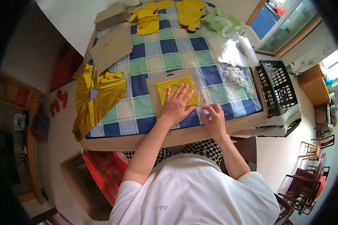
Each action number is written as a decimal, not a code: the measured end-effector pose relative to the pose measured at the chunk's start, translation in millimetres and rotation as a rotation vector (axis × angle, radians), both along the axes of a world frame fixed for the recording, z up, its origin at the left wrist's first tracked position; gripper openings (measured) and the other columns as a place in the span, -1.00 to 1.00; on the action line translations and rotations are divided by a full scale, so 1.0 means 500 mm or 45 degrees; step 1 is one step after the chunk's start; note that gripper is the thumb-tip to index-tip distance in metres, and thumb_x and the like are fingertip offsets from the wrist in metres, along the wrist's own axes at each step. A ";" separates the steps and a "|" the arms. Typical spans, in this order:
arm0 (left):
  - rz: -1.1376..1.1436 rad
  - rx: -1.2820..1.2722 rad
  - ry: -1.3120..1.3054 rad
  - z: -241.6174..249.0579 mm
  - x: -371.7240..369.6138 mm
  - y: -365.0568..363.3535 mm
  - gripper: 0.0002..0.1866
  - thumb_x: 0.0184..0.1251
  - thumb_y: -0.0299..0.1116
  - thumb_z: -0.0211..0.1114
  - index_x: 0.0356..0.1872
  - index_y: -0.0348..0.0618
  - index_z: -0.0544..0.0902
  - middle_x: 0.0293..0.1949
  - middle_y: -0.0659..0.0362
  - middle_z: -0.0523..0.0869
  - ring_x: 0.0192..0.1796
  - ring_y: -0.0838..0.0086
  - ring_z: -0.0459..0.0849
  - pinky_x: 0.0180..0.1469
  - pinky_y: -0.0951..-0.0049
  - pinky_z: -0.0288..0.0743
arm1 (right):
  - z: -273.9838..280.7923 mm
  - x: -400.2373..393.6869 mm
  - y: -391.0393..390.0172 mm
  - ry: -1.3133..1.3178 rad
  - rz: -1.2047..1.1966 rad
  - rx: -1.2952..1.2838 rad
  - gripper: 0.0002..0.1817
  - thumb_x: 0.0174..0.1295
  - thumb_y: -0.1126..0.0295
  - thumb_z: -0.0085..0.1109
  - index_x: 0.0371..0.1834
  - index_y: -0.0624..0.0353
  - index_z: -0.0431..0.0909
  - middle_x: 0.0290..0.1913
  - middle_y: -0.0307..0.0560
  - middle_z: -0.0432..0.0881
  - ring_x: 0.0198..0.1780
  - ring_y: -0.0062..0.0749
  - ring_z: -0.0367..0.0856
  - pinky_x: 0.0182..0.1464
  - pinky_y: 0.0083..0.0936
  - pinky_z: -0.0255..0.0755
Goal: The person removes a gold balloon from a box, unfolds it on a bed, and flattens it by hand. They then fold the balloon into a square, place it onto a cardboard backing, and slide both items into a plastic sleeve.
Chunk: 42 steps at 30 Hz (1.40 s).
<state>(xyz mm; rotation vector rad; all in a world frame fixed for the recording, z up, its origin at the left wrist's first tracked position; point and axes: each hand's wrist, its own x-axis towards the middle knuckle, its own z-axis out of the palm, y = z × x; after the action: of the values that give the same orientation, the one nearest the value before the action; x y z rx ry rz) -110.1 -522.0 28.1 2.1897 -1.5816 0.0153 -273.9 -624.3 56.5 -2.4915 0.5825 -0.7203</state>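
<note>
My left hand (176,104) lies flat, fingers spread, on a folded gold foil balloon (194,98) with small print on it. Under the foil is a tan cardboard backing card (151,88) with a hang hole at its top edge. To the right, my right hand (214,119) is curled, thumb and fingers drawn together beside the card's lower right corner. Something clear or pale shows at its fingertips, too small to name. Both hands rest over a blue, green and white checked cloth (144,107) on the table.
Gold foil balloons (101,88) lie at the left edge, with more gold foil (148,24) at the back. Cardboard sheets (112,47) lie back left. Clear plastic bags (234,50) and a small white pile (236,77) sit right. A black crate (278,88) stands beyond the right edge.
</note>
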 end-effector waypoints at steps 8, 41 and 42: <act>-0.008 0.005 -0.003 0.004 0.000 0.002 -0.32 0.29 0.12 0.15 0.37 0.04 0.35 0.46 0.11 0.20 0.52 0.30 0.06 0.49 -0.11 -0.24 | -0.047 0.035 -0.042 0.035 -0.024 -0.055 -0.82 0.07 0.44 0.27 -0.26 0.10 0.53 -0.23 -0.06 0.47 -0.12 -0.11 0.46 -0.08 -0.24 0.33; 0.046 -0.302 0.037 0.053 -0.100 -0.035 -0.87 -0.04 -0.31 0.45 -0.47 -0.01 0.67 -0.38 0.29 0.58 -0.13 0.41 0.52 0.03 0.26 0.26 | 0.004 0.035 -0.084 0.106 -0.133 1.262 -0.85 0.17 0.41 0.24 -0.35 0.29 0.57 -0.47 -0.14 0.70 -0.52 -0.68 0.53 -0.53 -0.67 0.34; 0.036 -0.282 0.001 0.053 -0.103 -0.037 -0.88 -0.02 -0.32 0.43 -0.47 -0.03 0.66 -0.38 0.28 0.58 -0.14 0.39 0.52 0.03 0.25 0.27 | 0.007 0.035 -0.080 0.105 -0.147 1.278 -0.86 0.17 0.41 0.23 -0.35 0.29 0.57 -0.48 -0.15 0.70 -0.52 -0.70 0.52 -0.54 -0.68 0.32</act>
<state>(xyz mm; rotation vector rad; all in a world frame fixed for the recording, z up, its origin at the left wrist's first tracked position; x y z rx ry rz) -161.6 -540.5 54.6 2.0394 -1.4719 0.1889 -256.4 -664.3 59.9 -1.5592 0.8550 -0.2412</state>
